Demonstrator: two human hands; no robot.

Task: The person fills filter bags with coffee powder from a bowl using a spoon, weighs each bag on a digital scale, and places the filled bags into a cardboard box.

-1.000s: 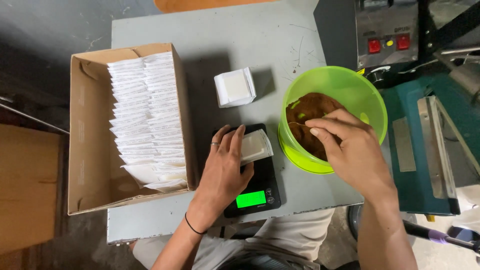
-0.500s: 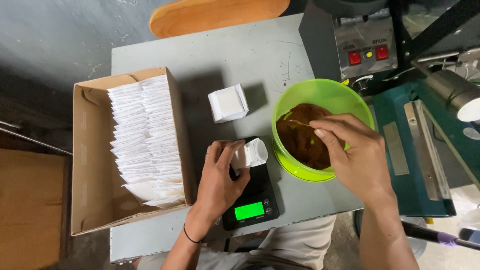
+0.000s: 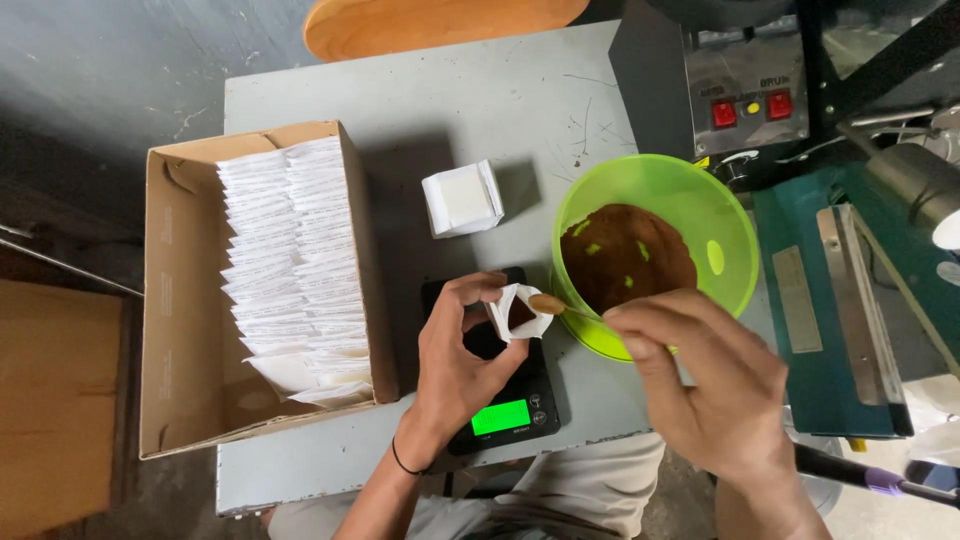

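My left hand [image 3: 455,360] holds a small white paper sachet [image 3: 518,312] open and upright over the black digital scale [image 3: 505,400], whose green display is lit. My right hand [image 3: 705,385] grips a small spoon [image 3: 553,305], its bowl at the sachet's mouth; brown powder shows inside the sachet. Just right of the scale, a lime green bowl [image 3: 725,225] holds brown powder [image 3: 625,255].
A cardboard box [image 3: 175,300] packed with several white sachets sits at the left of the grey table [image 3: 420,90]. A small stack of white sachets [image 3: 462,198] lies behind the scale. A sealing machine [image 3: 850,290] with red buttons stands at the right. A wooden seat [image 3: 440,22] is beyond the table.
My right hand has drawn the spoon out of the green bowl and moved it left to the sachet. My left hand has lifted and opened the sachet above the scale.
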